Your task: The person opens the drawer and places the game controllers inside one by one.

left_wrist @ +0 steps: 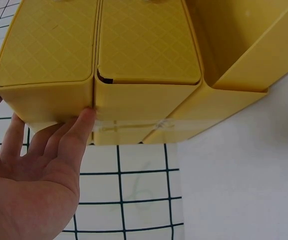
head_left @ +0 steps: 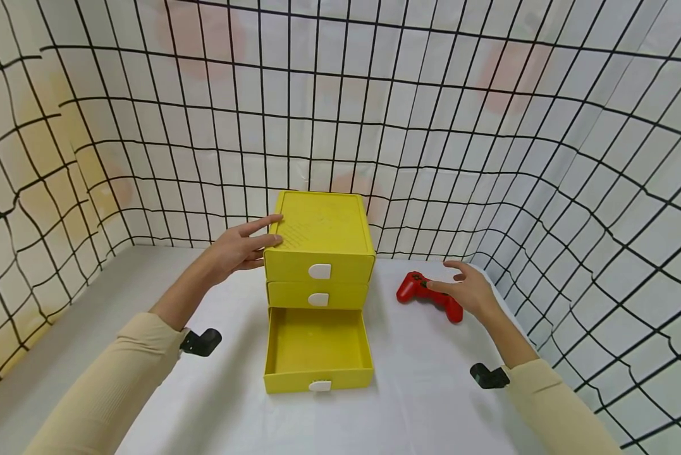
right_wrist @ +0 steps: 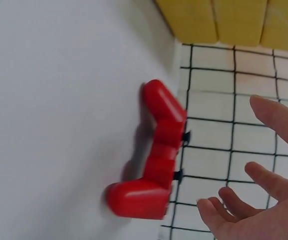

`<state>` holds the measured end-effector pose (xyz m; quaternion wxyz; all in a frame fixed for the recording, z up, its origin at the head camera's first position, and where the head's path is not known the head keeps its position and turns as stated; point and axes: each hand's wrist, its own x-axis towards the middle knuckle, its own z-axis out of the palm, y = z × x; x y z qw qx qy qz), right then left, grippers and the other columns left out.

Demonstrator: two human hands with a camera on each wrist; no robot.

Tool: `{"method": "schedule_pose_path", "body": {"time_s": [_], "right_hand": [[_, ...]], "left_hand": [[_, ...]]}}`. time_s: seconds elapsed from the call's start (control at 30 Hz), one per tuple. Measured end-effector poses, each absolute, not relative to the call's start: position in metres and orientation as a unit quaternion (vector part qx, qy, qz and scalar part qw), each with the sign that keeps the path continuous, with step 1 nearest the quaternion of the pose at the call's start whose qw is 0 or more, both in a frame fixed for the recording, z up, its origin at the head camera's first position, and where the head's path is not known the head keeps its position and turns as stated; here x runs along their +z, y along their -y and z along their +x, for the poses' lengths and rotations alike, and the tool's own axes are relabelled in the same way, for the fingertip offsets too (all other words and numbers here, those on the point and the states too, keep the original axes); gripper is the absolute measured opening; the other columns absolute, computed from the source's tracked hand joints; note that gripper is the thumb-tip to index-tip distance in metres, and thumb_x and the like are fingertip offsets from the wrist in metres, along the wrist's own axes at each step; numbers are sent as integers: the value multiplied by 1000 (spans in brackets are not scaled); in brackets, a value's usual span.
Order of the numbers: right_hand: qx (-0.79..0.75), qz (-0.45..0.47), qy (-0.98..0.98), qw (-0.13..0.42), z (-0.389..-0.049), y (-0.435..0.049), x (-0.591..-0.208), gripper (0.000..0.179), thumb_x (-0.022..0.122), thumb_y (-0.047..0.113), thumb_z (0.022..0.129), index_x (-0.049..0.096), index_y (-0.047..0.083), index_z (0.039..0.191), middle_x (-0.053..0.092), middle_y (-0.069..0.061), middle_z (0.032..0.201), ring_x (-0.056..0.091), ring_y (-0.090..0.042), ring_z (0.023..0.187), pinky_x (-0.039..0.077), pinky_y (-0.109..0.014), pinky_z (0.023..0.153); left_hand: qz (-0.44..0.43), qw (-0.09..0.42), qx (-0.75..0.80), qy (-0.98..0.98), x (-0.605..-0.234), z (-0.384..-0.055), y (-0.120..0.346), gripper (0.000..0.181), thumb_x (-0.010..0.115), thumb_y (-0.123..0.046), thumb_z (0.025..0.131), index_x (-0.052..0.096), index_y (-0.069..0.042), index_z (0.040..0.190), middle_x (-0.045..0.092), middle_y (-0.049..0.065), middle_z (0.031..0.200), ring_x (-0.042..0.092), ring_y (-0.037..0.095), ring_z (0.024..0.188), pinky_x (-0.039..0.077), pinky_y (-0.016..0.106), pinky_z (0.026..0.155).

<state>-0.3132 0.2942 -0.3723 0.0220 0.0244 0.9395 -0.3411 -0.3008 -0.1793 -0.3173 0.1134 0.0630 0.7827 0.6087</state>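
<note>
A yellow three-drawer box stands on the white table, its bottom drawer pulled out with a bare floor inside. Each drawer front has a white tab. My left hand rests against the box's upper left side, two fingers reaching its top edge; in the left wrist view the fingers touch the side wall. A red game controller lies on the table right of the box. Above it hovers my right hand, fingers spread, apart from the controller in the right wrist view.
White walls with a black grid enclose the table at the back and both sides. The white tabletop extends in front of the open drawer. A black wrist device sits at the left sleeve cuff, another at the right.
</note>
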Motion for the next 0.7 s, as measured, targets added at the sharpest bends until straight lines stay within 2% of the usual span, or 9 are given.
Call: {"method": "schedule_pose_path", "body": {"time_s": [0.37, 0.5, 0.7], "right_hand": [[-332, 44, -942, -1, -333, -310, -418, 99, 73, 55, 88, 24, 9, 161, 36, -34, 154, 37, -48, 139, 41, -62, 109], [-331, 52, -942, -12, -335, -311, -427, 99, 73, 53, 88, 23, 8, 161, 35, -35, 154, 38, -49, 138, 39, -62, 111], [-327, 77, -942, -2, -335, -316, -437, 93, 71, 49, 90, 26, 6, 159, 36, -36, 151, 36, -51, 136, 36, -63, 112]], "left_hand": [[65, 115, 610, -781, -318, -302, 180, 71, 74, -49, 91, 41, -43, 154, 54, 6, 149, 60, 25, 130, 57, 29, 94], [66, 117, 611, -780, -318, -302, 180, 71, 73, -49, 91, 41, -43, 154, 53, 6, 151, 58, 25, 132, 56, 31, 97], [66, 115, 615, -778, -319, -302, 180, 69, 73, -48, 92, 42, -43, 153, 54, 6, 150, 59, 25, 131, 58, 26, 91]]}}
